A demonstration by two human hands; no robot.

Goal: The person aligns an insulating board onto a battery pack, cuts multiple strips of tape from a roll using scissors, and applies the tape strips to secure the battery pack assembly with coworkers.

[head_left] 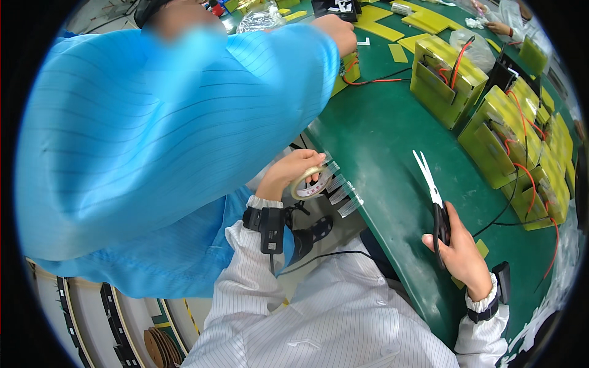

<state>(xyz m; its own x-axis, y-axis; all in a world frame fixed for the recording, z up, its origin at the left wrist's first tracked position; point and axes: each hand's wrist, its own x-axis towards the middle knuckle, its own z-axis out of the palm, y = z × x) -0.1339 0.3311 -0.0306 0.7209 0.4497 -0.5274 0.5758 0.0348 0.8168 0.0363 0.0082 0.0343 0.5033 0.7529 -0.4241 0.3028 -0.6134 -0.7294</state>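
My left hand point(297, 168) is closed on a roll of clear tape point(300, 186) at the left edge of the green table point(386, 153). Beside the roll, several short strips of clear tape point(341, 195) stick to that edge and hang over it. In my right hand point(459, 248), over the table, is a pair of scissors point(438, 205) with black handles. Its pale blades point away from me and stand slightly apart. Right of the scissors are yellow-green wrapped block packs point(485, 144) with red and black wires.
A co-worker in a blue striped smock point(184, 135) leans in close on my left, one hand point(337, 34) at a yellow block at the far side. Flat yellow sheets point(429, 18) and a clear plastic bag point(473, 49) lie at the back. Loose wires point(515, 222) trail across the right side.
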